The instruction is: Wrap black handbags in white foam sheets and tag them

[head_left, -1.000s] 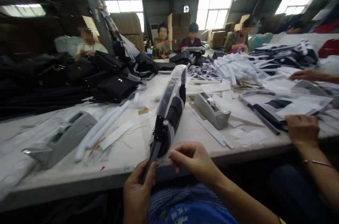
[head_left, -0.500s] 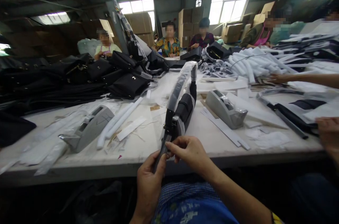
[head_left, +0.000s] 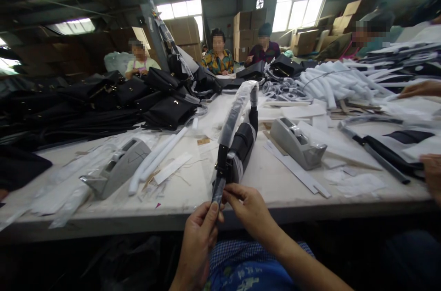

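A black bag strap [head_left: 241,144], partly wrapped in white foam and clear film, arches up from the table's near edge. My left hand [head_left: 199,240] is closed around the strap's lower end, thumb pressed on it. My right hand [head_left: 248,208] pinches the same end just beside the left thumb, at the film-wrapped part. Both hands sit at the table's front edge above my lap.
Two grey tape dispensers [head_left: 115,172] [head_left: 296,142] stand left and right of the strap. Black bags [head_left: 165,109] pile at the left, white foam tubes [head_left: 327,82] at the back right. Paper strips litter the table [head_left: 193,199]. A co-worker's hand [head_left: 432,176] rests at right; several people sit opposite.
My right hand has come in from beside the strap and pinched its lower end next to the left thumb. The view has shifted, so the table contents sit further right.
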### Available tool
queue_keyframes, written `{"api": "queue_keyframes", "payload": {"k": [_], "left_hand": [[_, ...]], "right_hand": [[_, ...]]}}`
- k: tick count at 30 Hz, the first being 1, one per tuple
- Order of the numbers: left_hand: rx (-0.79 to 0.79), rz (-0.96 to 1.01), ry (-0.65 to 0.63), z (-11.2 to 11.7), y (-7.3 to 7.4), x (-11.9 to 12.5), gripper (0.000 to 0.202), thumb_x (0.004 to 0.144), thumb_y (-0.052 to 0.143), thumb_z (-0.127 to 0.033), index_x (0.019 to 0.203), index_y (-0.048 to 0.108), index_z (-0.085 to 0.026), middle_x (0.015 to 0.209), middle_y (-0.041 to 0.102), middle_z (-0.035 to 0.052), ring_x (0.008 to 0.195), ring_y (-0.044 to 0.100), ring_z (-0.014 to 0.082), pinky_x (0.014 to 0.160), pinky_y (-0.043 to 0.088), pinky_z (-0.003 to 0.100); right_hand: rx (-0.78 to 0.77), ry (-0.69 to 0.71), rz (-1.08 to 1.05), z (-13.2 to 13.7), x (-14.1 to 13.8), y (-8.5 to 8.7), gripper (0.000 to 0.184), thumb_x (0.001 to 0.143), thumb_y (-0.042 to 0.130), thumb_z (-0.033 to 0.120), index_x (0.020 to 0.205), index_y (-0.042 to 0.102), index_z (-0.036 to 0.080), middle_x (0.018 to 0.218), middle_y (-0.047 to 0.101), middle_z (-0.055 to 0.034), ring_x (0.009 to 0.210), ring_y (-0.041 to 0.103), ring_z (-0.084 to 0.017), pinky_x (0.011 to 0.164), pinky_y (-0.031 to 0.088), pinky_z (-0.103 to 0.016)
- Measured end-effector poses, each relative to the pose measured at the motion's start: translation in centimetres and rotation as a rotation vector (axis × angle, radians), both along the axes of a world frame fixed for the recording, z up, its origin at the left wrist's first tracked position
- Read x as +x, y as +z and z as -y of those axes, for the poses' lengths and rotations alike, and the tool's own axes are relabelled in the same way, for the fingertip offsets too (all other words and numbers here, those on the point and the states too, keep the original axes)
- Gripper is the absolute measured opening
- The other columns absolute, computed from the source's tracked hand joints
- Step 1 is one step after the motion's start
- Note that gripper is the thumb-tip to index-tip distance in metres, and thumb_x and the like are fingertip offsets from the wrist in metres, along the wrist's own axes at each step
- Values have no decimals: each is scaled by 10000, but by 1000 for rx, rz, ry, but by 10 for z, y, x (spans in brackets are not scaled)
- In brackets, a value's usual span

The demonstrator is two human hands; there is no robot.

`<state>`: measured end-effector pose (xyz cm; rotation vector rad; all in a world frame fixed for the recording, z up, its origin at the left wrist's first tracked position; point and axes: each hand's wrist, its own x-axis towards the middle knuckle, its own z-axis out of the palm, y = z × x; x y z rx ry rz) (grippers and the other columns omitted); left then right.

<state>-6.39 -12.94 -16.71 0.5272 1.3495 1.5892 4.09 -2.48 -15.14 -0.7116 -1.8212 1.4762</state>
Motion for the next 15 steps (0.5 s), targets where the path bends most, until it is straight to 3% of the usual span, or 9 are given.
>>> {"api": "queue_keyframes", "payload": {"k": [7,15], "left_hand": [[-46,52,-47,0,7,0,484,740,768,-599,800,640,-135,593,398,-73,407,172,-12,372,101,159],[-28,130,-86,3,10,0,474,725,794,-577,830,655,-137,650,485,-58,388,199,-32,365,103,152]], "right_hand": [[-171,6,-108,2,-13,-11,223,874,635,352,762,691,168,670,620,9,719,610,-147,715,485,-242],[-282,29,-101,3,-19,-11,226,791,741,363,889,764,161,818,732,-47,729,652,-162,705,515,-253]]}}
